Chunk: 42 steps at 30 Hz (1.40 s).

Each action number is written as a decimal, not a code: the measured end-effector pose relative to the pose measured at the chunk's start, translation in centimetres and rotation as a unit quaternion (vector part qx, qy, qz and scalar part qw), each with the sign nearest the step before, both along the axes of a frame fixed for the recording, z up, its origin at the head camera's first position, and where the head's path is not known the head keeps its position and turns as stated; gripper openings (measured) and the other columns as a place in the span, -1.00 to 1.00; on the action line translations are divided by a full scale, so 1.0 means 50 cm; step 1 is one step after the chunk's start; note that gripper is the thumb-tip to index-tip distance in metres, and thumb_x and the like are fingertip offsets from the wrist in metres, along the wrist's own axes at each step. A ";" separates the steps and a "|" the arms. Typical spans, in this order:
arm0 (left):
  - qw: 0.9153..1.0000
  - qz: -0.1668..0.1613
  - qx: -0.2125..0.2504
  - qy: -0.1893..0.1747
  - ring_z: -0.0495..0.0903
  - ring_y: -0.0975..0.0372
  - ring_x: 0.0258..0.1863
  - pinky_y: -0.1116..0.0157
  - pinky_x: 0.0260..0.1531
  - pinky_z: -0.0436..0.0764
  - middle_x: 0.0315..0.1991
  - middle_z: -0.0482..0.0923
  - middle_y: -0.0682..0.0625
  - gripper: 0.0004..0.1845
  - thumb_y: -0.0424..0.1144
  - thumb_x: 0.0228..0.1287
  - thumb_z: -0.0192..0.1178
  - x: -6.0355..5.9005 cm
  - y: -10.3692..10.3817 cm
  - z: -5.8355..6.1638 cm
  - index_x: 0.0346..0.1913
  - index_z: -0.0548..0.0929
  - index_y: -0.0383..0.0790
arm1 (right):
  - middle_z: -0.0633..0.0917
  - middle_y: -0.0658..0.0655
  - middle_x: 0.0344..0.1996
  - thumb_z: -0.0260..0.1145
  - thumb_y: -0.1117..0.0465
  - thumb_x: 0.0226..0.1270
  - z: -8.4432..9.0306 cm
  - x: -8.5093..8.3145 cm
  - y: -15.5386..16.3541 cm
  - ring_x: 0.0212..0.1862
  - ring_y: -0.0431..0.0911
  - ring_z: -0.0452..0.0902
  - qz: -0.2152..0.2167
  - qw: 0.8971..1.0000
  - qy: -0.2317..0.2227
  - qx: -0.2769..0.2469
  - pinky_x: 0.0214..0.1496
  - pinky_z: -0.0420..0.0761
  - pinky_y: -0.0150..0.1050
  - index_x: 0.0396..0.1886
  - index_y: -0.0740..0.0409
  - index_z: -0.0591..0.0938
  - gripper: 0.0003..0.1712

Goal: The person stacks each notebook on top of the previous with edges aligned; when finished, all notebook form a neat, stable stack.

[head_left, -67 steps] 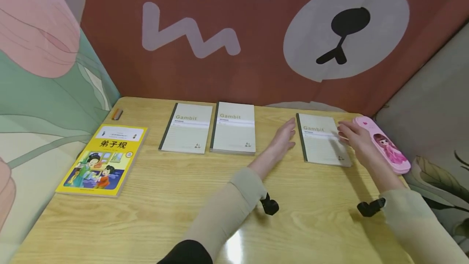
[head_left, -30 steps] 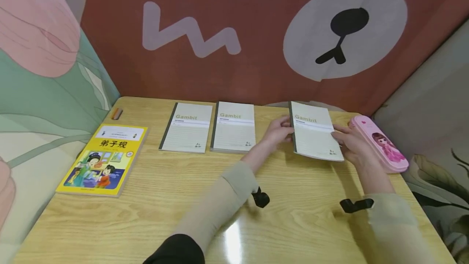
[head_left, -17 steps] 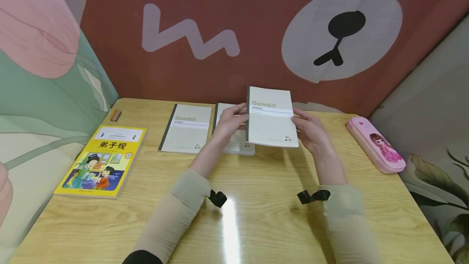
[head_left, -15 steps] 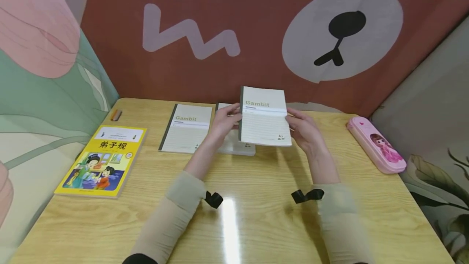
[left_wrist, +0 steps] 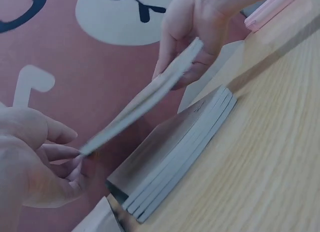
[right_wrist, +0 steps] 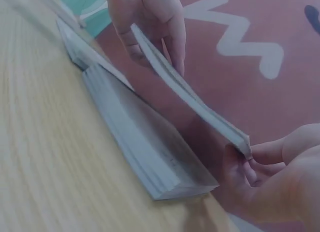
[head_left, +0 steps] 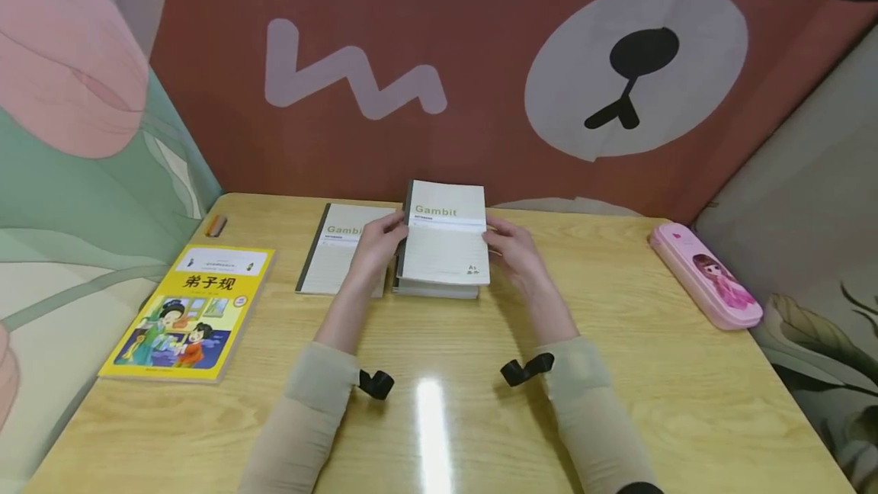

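A pale green "Gambit" notebook (head_left: 446, 242) hangs tilted just above a stack of like notebooks (head_left: 436, 290) at the table's back middle. My left hand (head_left: 389, 233) pinches its spine edge and my right hand (head_left: 498, 236) pinches the opposite edge. In the left wrist view the held notebook (left_wrist: 145, 99) slants over the stack (left_wrist: 175, 152) with a gap between them, my left hand (left_wrist: 60, 162) at its low end. The right wrist view shows the same gap: notebook (right_wrist: 190, 99), stack (right_wrist: 140, 142), right hand (right_wrist: 250, 159).
Another Gambit notebook (head_left: 329, 259) lies left of the stack, partly behind my left hand. A yellow picture book (head_left: 188, 311) sits at the left edge, with a small orange thing (head_left: 216, 225) behind it. A pink pencil case (head_left: 706, 274) lies far right. Fabric walls surround the wooden table (head_left: 617, 372).
Both hands lifted the notebook from beside the pencil case and carried it left. It now hovers low over the middle stack.
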State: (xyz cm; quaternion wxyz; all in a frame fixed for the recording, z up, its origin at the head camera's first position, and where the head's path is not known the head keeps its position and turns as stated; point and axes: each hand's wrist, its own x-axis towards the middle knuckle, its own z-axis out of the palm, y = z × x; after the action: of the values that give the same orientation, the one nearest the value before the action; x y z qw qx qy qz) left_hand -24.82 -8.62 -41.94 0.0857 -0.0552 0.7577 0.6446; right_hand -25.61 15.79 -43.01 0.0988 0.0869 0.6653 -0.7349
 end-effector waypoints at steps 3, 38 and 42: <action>1.000 0.005 0.005 -0.011 0.36 0.08 0.52 0.07 0.44 0.51 0.54 0.35 -0.12 -0.46 -0.19 0.61 0.00 0.002 -0.009 -0.005 0.55 0.34 -0.18 | 0.59 0.01 -0.13 0.14 0.39 0.54 -0.014 -0.004 -0.011 -0.22 -0.24 0.62 -0.005 1.000 0.004 0.007 -0.04 0.68 -0.38 0.52 0.22 0.39 -0.42; 1.000 0.010 -0.015 -0.018 0.34 0.00 0.53 0.07 0.54 0.39 0.52 0.36 -0.22 -0.43 -0.21 0.59 0.00 -0.006 -0.005 -0.031 0.58 0.29 -0.18 | 0.58 0.28 0.33 0.17 0.42 0.52 -0.044 -0.007 -0.024 0.21 -0.04 0.59 -0.027 0.997 0.003 0.074 0.27 0.66 -0.18 0.47 0.22 0.47 -0.45; 1.000 0.011 -0.010 -0.020 0.36 0.00 0.52 0.07 0.52 0.43 0.50 0.38 -0.22 -0.43 -0.23 0.58 0.01 -0.005 -0.003 -0.032 0.57 0.30 -0.21 | 0.59 0.25 0.34 0.18 0.41 0.52 -0.044 -0.007 -0.023 0.18 -0.06 0.60 -0.033 0.996 0.000 0.086 0.23 0.68 -0.23 0.45 0.21 0.50 -0.47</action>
State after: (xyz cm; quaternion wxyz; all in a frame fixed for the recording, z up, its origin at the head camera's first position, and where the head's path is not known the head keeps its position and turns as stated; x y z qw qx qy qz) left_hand -25.08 -8.80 -43.56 0.0931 -0.0776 0.7617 0.6365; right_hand -25.96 14.63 -45.24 0.0674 0.1169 0.7225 -0.6780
